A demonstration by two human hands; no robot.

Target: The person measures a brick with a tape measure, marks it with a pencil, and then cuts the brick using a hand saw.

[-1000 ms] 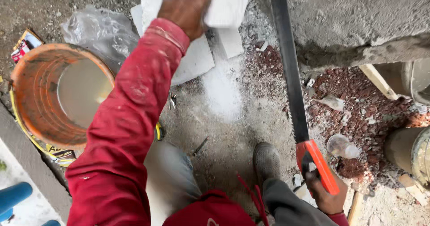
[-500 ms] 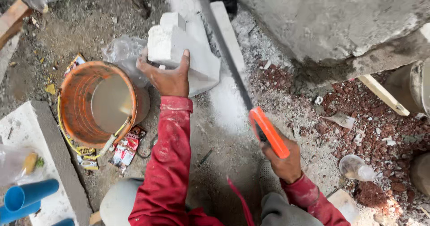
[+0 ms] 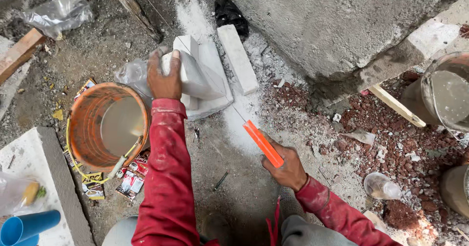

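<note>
On the dusty ground ahead, the white block (image 3: 195,77) now sits propped on a flat white slab (image 3: 215,87), brought down from where it was lifted a second ago. The left hand (image 3: 163,77) clamps over its top edge, arm stretched forward. The saw (image 3: 254,133) has swung in, its blade now laid across the block; the right hand (image 3: 288,167) is closed round the orange handle. An orange bucket (image 3: 88,129) stands just left.
</note>
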